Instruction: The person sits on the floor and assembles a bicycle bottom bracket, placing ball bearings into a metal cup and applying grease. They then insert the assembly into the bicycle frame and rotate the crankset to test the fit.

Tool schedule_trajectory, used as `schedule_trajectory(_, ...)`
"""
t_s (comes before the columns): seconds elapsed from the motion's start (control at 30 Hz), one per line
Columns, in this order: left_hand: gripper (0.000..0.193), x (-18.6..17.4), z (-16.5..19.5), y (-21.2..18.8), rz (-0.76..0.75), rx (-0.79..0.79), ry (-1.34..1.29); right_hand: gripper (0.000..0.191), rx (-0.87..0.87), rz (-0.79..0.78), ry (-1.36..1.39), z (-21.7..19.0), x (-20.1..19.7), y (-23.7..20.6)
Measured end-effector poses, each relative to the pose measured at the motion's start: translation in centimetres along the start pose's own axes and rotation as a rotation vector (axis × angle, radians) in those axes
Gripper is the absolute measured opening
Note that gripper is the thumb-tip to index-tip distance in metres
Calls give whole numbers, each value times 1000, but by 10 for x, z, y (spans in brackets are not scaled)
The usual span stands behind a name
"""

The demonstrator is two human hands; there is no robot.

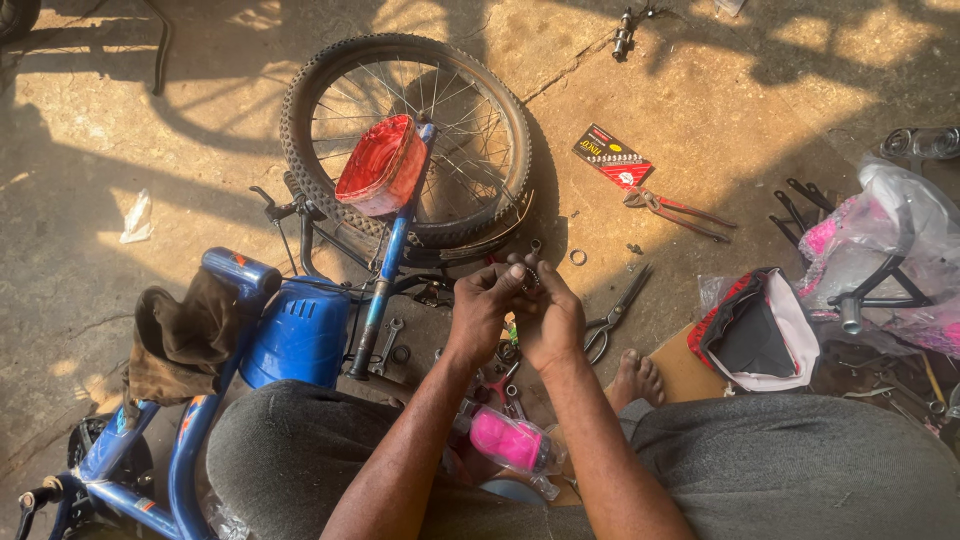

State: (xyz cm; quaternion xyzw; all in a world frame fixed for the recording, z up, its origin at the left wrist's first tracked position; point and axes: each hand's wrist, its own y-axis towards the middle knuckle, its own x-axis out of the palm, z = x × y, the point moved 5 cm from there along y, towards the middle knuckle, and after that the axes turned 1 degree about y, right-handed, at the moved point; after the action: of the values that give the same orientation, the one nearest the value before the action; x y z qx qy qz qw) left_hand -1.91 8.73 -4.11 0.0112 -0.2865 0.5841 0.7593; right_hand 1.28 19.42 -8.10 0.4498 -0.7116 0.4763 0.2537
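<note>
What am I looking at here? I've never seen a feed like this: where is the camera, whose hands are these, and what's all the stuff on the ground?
There is one picture, from a camera worn on a person's head, looking down past their grey-clad knees. No machine is involved: the two bare hands belong to that person. The left hand and right hand meet in the middle, fingers pinched around a small dark part too small to identify.

On the concrete ground lie a bicycle wheel with a knobby tyre, and across it a blue bicycle frame carrying a red plastic-wrapped seat. To the right are red-handled pliers, a flat red and black packet and dark shears. A spanner lies by the frame, and a pink wrapped grip lies near the knees.
</note>
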Motion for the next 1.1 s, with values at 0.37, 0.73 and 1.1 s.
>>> schedule_trajectory(0.37, 35, 1, -13, 4, -107, -83, -343, 26, 15, 166, 121, 6, -59, 26)
schedule_trajectory(0.73, 36, -1, -2, 1, 130, -62, 155, 58, -98, 72, -63, -3, 6, -13)
schedule_trajectory(1.1, 32, 1, -1, 3, 143, -44, 181, 64, -162, 140, -283, -2, 18, -19)
